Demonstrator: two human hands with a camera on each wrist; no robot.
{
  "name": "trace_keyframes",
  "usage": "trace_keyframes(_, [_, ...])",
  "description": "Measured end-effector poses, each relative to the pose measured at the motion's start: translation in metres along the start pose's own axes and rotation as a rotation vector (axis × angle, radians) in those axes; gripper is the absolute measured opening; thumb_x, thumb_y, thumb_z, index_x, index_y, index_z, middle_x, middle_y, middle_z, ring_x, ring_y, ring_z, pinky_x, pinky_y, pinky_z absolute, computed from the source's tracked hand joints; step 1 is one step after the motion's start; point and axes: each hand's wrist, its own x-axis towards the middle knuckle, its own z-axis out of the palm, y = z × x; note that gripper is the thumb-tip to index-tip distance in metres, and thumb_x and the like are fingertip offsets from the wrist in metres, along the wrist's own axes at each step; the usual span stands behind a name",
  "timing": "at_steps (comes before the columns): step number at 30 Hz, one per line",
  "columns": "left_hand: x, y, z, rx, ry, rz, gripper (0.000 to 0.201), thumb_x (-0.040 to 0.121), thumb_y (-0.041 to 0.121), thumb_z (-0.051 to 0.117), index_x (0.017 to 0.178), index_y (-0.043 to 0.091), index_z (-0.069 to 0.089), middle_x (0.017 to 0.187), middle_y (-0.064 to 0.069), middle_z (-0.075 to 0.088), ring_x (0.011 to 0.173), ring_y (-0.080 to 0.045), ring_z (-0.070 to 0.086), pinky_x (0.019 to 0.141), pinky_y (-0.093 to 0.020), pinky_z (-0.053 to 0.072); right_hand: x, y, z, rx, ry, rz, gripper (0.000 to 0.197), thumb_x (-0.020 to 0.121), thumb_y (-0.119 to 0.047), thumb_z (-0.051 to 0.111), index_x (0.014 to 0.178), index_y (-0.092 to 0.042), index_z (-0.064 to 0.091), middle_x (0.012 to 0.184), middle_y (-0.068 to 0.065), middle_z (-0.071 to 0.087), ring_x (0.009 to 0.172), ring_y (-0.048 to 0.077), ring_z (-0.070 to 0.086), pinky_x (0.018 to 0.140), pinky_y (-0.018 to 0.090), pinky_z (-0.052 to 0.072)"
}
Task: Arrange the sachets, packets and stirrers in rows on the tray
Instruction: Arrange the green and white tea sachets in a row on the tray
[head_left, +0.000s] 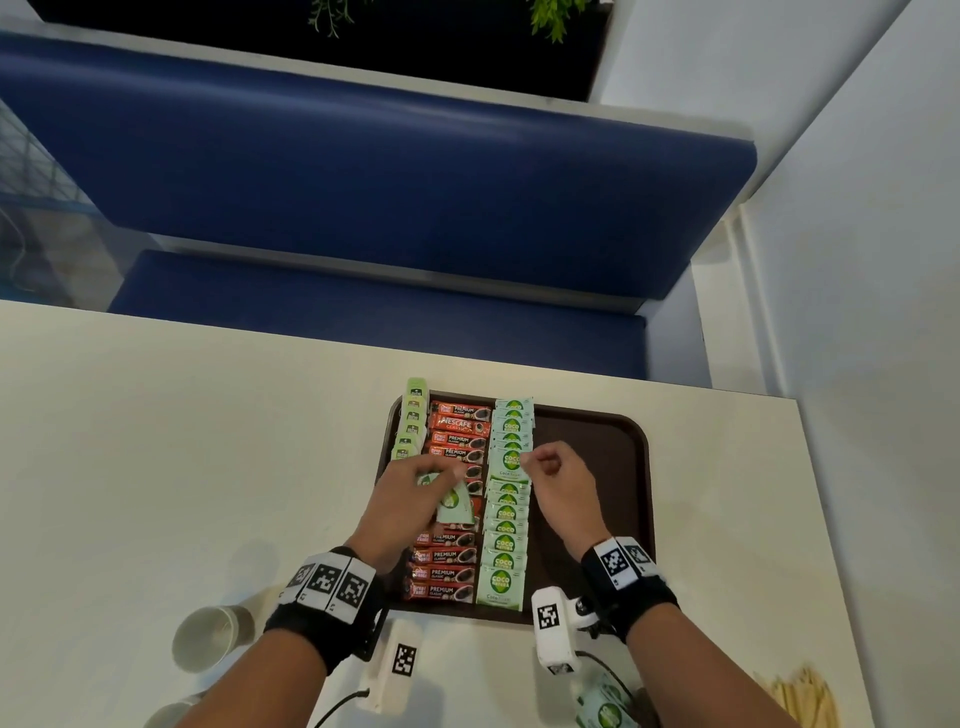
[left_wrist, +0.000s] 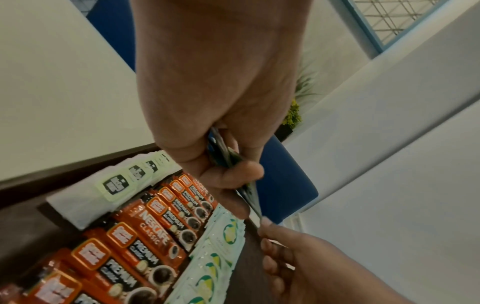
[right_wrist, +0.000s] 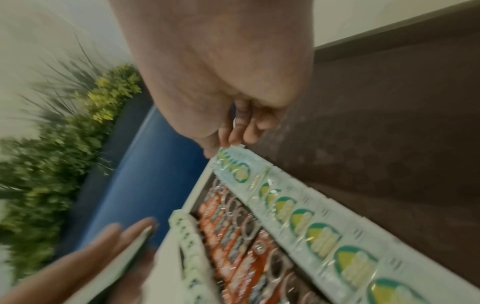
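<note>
both wrists with black bands and square-patterned markers fill the near edge of the head view. left hand (head_left: 410, 499) grips a small stack of pale green coco sachets (head_left: 451, 503), fingers curled round it, held above the red coffee packets (head_left: 457, 441). right hand (head_left: 558, 480) pinches the corner of one pale green sachet (head_left: 511, 465) between thumb and fingers, the other fingers curled in; this sachet lies in the middle of the green row (head_left: 506, 530).

to do this step well, i think the pinched sachet should be laid flat, overlapping its neighbours evenly and keeping its edges in line with the row, without pushing the red packets beside it.

the dark brown plastic tray (head_left: 613, 467) holds three rows: light green small packets (head_left: 411, 421) at the left, red coffee packets in the middle, green sachets to the right of them. its right part is bare. wooden stirrers (head_left: 805, 696) lie on the white table (head_left: 156, 441), near right, not yet on the tray. more green sachets (head_left: 605, 709) wait at the near edge, and a paper cup (head_left: 208, 636) lies near left.
</note>
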Motion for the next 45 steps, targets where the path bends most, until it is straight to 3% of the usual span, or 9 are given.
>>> trace_keyframes(3, [-0.001, 0.014, 0.009, -0.225, -0.129, -0.028, 0.026, 0.109, 0.011, 0.058, 0.121, 0.020, 0.079, 0.122, -0.011, 0.077, 0.103, -0.030, 0.078, 0.067, -0.034, 0.063, -0.026, -0.020, -0.006, 0.165, -0.309, 0.054, 0.036, 0.093, -0.054, 0.074, 0.110, -0.023, 0.069, 0.104, 0.004, 0.076, 0.087, 0.015, 0.073, 0.077, 0.028, 0.055])
trace_keyframes(7, [-0.006, 0.026, 0.017, -0.257, -0.177, 0.119, 0.031, 0.106, 0.006, 0.063, 0.131, 0.020, 0.076, 0.133, 0.002, 0.073, 0.110, -0.026, 0.079, 0.084, -0.047, 0.068, -0.042, -0.033, -0.017, 0.331, -0.401, 0.068, 0.029, 0.094, -0.023, 0.080, 0.118, -0.010, 0.070, 0.101, 0.018, 0.075, 0.082, 0.020, 0.070, 0.074, 0.031, 0.055])
trace_keyframes(16, [-0.011, 0.025, 0.020, -0.142, -0.046, 0.124, 0.019, 0.096, 0.013, 0.079, 0.115, 0.013, 0.081, 0.118, -0.006, 0.078, 0.079, -0.031, 0.082, 0.060, -0.034, 0.067, -0.044, -0.042, -0.029, 0.518, -0.313, 0.112, 0.029, 0.094, -0.011, 0.078, 0.121, -0.005, 0.070, 0.103, 0.017, 0.079, 0.092, 0.025, 0.076, 0.082, 0.032, 0.060])
trace_keyframes(22, [-0.008, 0.027, 0.013, 0.074, -0.085, 0.122, 0.004, 0.096, 0.015, 0.081, 0.099, 0.013, 0.083, 0.114, 0.001, 0.076, 0.060, -0.018, 0.074, 0.047, -0.027, 0.057, -0.050, -0.042, -0.030, 0.160, -0.467, 0.001, 0.033, 0.092, -0.033, 0.081, 0.123, -0.028, 0.071, 0.107, -0.002, 0.081, 0.101, 0.017, 0.077, 0.092, 0.036, 0.055])
trace_keyframes(24, [-0.006, 0.029, 0.010, 0.218, -0.104, 0.138, 0.004, 0.097, 0.017, 0.079, 0.097, 0.015, 0.083, 0.107, 0.004, 0.077, 0.058, -0.018, 0.073, 0.047, -0.027, 0.057, -0.041, -0.042, -0.038, 0.014, -0.412, -0.071, 0.034, 0.087, -0.045, 0.082, 0.117, -0.032, 0.071, 0.109, -0.006, 0.078, 0.101, 0.012, 0.073, 0.093, 0.033, 0.057])
trace_keyframes(29, [0.002, 0.028, 0.008, 0.407, -0.135, 0.168, 0.006, 0.099, 0.018, 0.078, 0.100, 0.020, 0.083, 0.110, 0.011, 0.074, 0.064, -0.019, 0.076, 0.049, -0.027, 0.059, -0.025, -0.042, -0.052, -0.326, -0.373, -0.258, 0.007, 0.091, -0.029, 0.081, 0.091, -0.029, 0.074, 0.090, -0.008, 0.073, 0.085, 0.004, 0.065, 0.075, 0.015, 0.047])
trace_keyframes(33, [0.002, 0.017, 0.012, 0.270, -0.044, 0.164, 0.007, 0.099, 0.016, 0.077, 0.102, 0.020, 0.082, 0.116, 0.009, 0.072, 0.063, -0.020, 0.076, 0.050, -0.030, 0.061, -0.017, -0.028, -0.053, -0.353, -0.467, -0.199, 0.005, 0.093, -0.030, 0.078, 0.091, -0.026, 0.076, 0.093, -0.009, 0.075, 0.089, 0.006, 0.068, 0.084, 0.022, 0.051])
trace_keyframes(40, [0.003, -0.002, 0.006, -0.025, 0.024, 0.068, 0.026, 0.107, 0.004, 0.058, 0.116, 0.018, 0.078, 0.129, 0.003, 0.066, 0.090, -0.019, 0.078, 0.074, -0.037, 0.067, 0.020, 0.022, -0.029, -0.101, -0.003, -0.024, 0.010, 0.100, -0.021, 0.070, 0.108, -0.016, 0.074, 0.094, -0.005, 0.071, 0.092, 0.015, 0.065, 0.076, 0.020, 0.045])
trace_keyframes(45, [0.003, -0.007, 0.000, -0.061, 0.007, 0.052, 0.027, 0.108, 0.003, 0.057, 0.117, 0.017, 0.078, 0.131, 0.000, 0.067, 0.101, -0.021, 0.078, 0.078, -0.039, 0.068, 0.037, 0.042, -0.005, -0.276, -0.030, -0.017, 0.008, 0.100, -0.031, 0.068, 0.102, -0.027, 0.074, 0.092, -0.005, 0.071, 0.105, 0.027, 0.060, 0.100, 0.043, 0.041])
